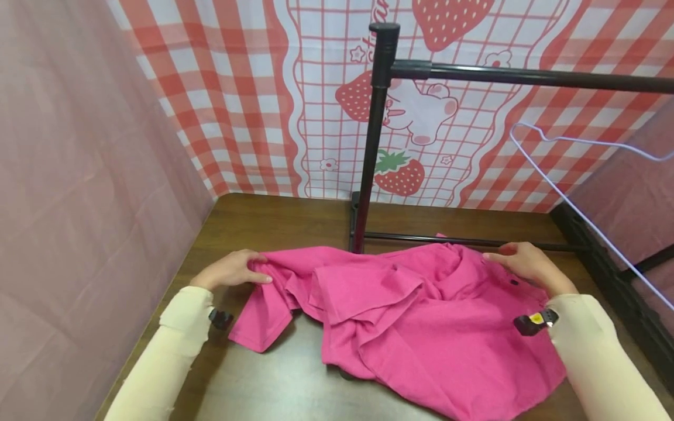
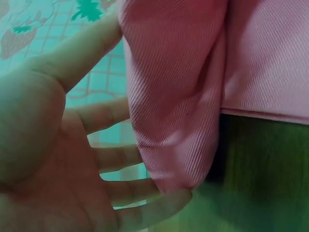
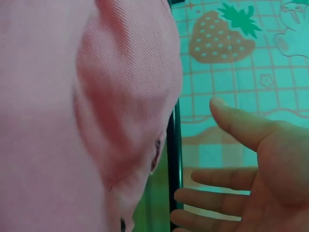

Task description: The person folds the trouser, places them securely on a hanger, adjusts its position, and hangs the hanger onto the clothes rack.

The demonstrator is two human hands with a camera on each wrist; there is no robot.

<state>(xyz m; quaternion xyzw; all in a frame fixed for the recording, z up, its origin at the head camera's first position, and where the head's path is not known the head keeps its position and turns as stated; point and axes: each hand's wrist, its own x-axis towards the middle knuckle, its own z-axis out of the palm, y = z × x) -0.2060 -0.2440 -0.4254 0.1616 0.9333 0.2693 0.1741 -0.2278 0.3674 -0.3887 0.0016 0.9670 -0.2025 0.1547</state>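
A crumpled pink twill garment with dark buttons [image 1: 432,327] lies spread across the table, a narrow folded end of it reaching left. My left hand [image 1: 231,269] is at that left end, thumb and fingers touching the cloth. In the left wrist view the fingers of this hand [image 2: 63,130] are spread and fairly straight, their tips against or behind a fold. Over the garment's far right part is my right hand [image 1: 532,266]. The right wrist view has this hand [image 3: 260,179] with loose, extended fingers and a visible gap beside the cloth.
Behind the garment stands a black clothes rack [image 1: 371,134], its top bar running right. A pale purple wire hanger [image 1: 574,199] is at the right. The wooden table [image 1: 268,219] meets a strawberry-print curtain [image 1: 253,117] at the back and a pink curtain [image 1: 89,204] at the left.
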